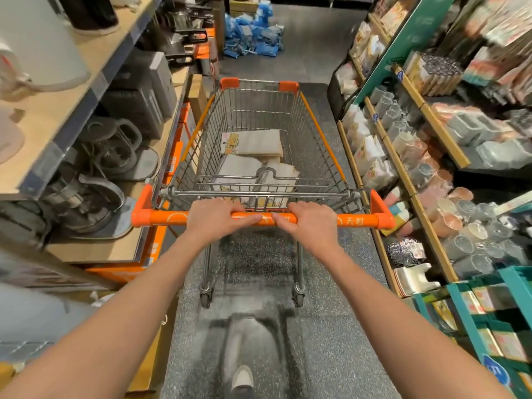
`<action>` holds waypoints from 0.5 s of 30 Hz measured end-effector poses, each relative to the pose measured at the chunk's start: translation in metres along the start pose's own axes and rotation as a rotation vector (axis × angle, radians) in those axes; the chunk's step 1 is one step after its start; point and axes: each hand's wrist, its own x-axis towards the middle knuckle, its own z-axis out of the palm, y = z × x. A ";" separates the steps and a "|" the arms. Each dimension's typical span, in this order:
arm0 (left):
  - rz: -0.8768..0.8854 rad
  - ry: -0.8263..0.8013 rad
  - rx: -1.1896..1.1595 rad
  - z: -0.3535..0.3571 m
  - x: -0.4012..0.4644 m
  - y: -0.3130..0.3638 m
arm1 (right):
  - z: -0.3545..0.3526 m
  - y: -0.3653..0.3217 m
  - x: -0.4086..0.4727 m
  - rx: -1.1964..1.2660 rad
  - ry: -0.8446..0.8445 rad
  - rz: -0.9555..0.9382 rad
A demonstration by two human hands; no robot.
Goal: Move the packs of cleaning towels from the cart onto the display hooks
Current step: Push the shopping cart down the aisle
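— Speckled grey floor (322, 355) runs straight ahead between two shelf runs, and I'm parked in the middle of that aisle. What do you want first?

— The grip.

— Both of my hands are on the orange handle bar (161, 218) of the cart (313, 116). My left hand (214, 218) wraps over the bar with the fingers curled round it and the thumb lying along the front. My right hand (309, 223) grips the same way, just beside the left, thumbs nearly meeting at mid-bar.

— And the towels?

— The packs of cleaning towels (254, 144) lie flat on the floor of the wire basket, pale sheets with a yellow printed header, several overlapping; I cannot count them.

— Room to move?

— Tight at the sides. The cart's left rim runs close to the wooden shelf (95, 56) holding dark appliances, and the right rim is near the shelves of cups and glasses (466, 226). Ahead the aisle is open up to a heap of blue packages (253, 38) on the floor.

— Arm pose?

— Both forearms reach forward and converge on the bar, wrists level. One shoe (242, 378) shows below, blurred.
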 end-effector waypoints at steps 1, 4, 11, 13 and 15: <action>0.000 0.004 0.003 0.001 0.007 -0.002 | 0.001 0.002 0.007 0.002 -0.010 0.001; -0.001 0.006 0.015 0.005 0.029 -0.010 | 0.007 0.007 0.027 0.010 -0.009 0.004; -0.038 -0.021 0.032 0.006 0.079 -0.024 | 0.019 0.022 0.080 0.019 -0.027 -0.010; -0.054 -0.045 0.027 0.004 0.094 -0.026 | 0.024 0.028 0.096 0.025 -0.025 -0.020; -0.073 -0.071 0.023 0.003 0.111 -0.029 | 0.028 0.035 0.112 0.042 -0.008 -0.023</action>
